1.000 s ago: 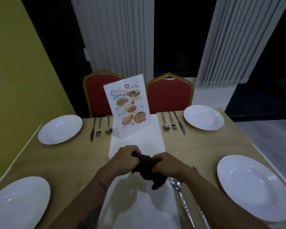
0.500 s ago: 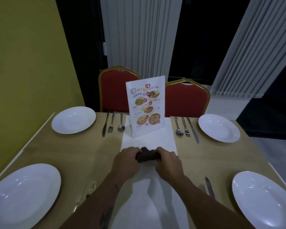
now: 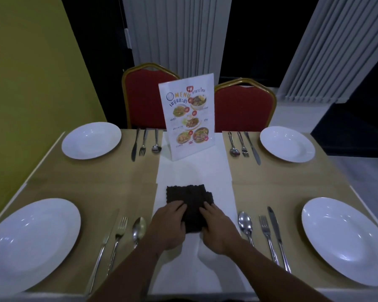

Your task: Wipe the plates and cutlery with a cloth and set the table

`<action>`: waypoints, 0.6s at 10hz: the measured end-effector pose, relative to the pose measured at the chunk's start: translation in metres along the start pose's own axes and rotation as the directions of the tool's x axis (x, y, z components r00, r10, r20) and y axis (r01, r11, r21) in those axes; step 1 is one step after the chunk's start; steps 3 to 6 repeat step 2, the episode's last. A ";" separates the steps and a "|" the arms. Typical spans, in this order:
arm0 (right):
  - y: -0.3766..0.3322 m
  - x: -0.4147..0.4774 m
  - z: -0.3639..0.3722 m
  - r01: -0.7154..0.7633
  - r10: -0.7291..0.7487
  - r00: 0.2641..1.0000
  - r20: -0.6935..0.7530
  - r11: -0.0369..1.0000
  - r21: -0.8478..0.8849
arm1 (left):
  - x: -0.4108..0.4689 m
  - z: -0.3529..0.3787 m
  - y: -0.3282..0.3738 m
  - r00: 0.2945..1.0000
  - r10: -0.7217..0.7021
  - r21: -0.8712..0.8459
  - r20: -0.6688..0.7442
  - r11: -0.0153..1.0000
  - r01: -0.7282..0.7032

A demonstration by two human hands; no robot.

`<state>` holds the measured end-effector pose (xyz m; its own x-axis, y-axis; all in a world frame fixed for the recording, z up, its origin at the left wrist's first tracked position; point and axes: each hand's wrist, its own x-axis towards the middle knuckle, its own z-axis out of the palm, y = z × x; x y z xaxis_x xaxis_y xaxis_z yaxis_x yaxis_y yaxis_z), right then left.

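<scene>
A dark folded cloth (image 3: pixel 189 198) lies flat on the white runner (image 3: pixel 194 171) in the middle of the table. My left hand (image 3: pixel 169 223) presses its near left edge with straight fingers. My right hand (image 3: pixel 216 227) presses the near right edge the same way. White plates sit at the near left (image 3: pixel 28 240), near right (image 3: pixel 345 238), far left (image 3: pixel 91 140) and far right (image 3: pixel 287 143). Beside each plate lies a knife, fork and spoon set: near left (image 3: pixel 118 234), near right (image 3: pixel 264 232), far left (image 3: pixel 143 143), far right (image 3: pixel 242 144).
A standing menu card (image 3: pixel 188 116) rises at the far end of the runner. Two red chairs (image 3: pixel 144 97) (image 3: pixel 244 105) stand behind the table's far edge. A yellow wall (image 3: pixel 31 83) runs along the left side.
The cloth was bunched between both hands a second ago; now it lies spread flat on the runner with my fingers straight on top. The view has tilted and pulled back.
</scene>
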<state>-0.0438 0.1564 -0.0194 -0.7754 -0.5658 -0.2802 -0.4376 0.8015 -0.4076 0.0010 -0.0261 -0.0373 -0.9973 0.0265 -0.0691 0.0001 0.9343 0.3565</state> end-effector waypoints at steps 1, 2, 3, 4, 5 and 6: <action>-0.005 -0.002 0.006 -0.021 0.028 0.996 0.088 0.996 -0.083 | -0.001 0.006 0.007 0.994 0.000 0.066 0.106 0.998 -0.007; -0.004 0.010 0.000 -0.058 0.071 0.986 0.151 0.994 -0.088 | 0.008 0.001 0.007 0.993 -0.004 0.088 0.118 0.996 -0.006; -0.004 0.010 0.000 -0.058 0.071 0.986 0.151 0.994 -0.088 | 0.008 0.001 0.007 0.993 -0.004 0.088 0.118 0.996 -0.006; -0.004 0.010 0.000 -0.058 0.071 0.986 0.151 0.994 -0.088 | 0.008 0.001 0.007 0.993 -0.004 0.088 0.118 0.996 -0.006; -0.004 0.010 0.000 -0.058 0.071 0.986 0.151 0.994 -0.088 | 0.008 0.001 0.007 0.993 -0.004 0.088 0.118 0.996 -0.006; -0.004 0.010 0.000 -0.058 0.071 0.986 0.151 0.994 -0.088 | 0.008 0.001 0.007 0.993 -0.004 0.088 0.118 0.996 -0.006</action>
